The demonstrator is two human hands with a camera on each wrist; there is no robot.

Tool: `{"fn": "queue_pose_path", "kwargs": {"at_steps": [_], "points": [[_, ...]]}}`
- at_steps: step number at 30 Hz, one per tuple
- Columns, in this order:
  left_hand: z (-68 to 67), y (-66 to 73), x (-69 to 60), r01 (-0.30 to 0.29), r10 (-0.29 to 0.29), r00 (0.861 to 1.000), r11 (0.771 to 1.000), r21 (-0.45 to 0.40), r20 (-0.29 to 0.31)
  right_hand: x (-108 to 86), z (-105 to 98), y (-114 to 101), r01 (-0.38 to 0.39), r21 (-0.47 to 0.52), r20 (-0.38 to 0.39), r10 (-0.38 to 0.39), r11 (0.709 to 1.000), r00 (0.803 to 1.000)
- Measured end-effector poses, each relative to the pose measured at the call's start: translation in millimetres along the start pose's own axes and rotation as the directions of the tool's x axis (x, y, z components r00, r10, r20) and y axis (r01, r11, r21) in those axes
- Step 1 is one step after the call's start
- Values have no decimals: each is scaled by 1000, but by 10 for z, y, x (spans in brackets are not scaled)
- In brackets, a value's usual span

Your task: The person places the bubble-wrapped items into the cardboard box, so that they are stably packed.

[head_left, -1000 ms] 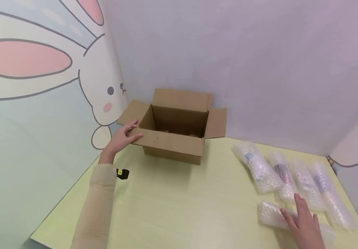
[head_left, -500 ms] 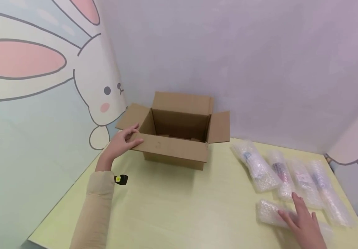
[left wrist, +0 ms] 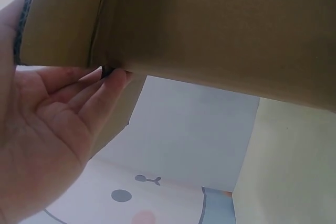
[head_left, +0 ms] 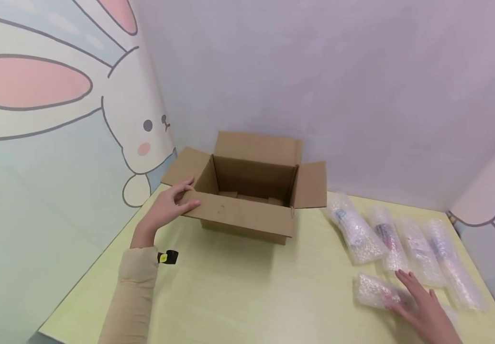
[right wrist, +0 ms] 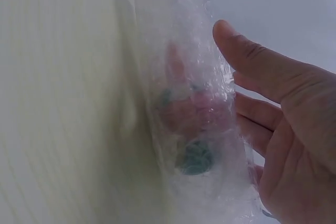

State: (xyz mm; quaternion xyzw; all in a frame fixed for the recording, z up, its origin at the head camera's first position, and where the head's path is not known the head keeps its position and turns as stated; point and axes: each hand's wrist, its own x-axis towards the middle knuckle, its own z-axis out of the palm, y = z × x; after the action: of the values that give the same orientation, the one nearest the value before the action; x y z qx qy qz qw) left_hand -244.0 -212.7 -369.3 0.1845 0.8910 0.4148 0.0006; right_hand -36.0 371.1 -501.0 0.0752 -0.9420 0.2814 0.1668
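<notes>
An open cardboard box [head_left: 243, 212] stands on the table with its flaps spread. My left hand [head_left: 165, 209] grips the front-left corner of its near flap, thumb on top. The left wrist view has that hand [left wrist: 58, 119] under the cardboard [left wrist: 210, 24]. At the lower right my right hand [head_left: 425, 310] is over a bubble-wrapped package [head_left: 372, 290] lying crosswise. Seen from the right wrist, the hand [right wrist: 289, 108] has its thumb raised and fingers partly behind the package [right wrist: 194, 108], where any contact is hidden; pink and green show through the wrap.
Several more bubble-wrapped packages [head_left: 357, 231] lie side by side on the right of the yellow table [head_left: 230, 286]. Walls stand behind the box and at both sides, the left one [head_left: 49, 181] painted with a rabbit.
The box has shifted slightly right and nearer in the head view, my left hand moving with it. My right hand has turned, its thumb lower against the crosswise package.
</notes>
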Motion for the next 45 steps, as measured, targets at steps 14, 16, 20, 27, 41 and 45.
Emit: {"fn": "queue_pose_path", "kwargs": {"at_steps": [14, 16, 20, 27, 41, 45], "points": [[53, 75, -149, -27, 27, 1000, 1000, -15, -1, -43, -101, 184, 22, -79, 86, -15, 997, 996], [70, 85, -168, -34, 34, 999, 999, -7, -2, -38, -127, 185, -8, -117, 114, 21, 993, 993], [109, 125, -222, -42, 42, 999, 999, 13, -4, 3, -194, 159, -1, -223, 152, 35, 975, 988], [159, 190, -307, -61, 62, 998, 997, 38, -17, 78, -294, 138, -74, -268, 309, 158, 961, 938], [301, 335, -523, -89, 91, 995, 995, 32, -42, -2, -280, 251, -38, -251, 272, 108, 967, 956], [355, 406, -587, -88, 89, 995, 996, 20, -51, -15, -306, 274, -66, -239, 298, 138, 969, 944]]}}
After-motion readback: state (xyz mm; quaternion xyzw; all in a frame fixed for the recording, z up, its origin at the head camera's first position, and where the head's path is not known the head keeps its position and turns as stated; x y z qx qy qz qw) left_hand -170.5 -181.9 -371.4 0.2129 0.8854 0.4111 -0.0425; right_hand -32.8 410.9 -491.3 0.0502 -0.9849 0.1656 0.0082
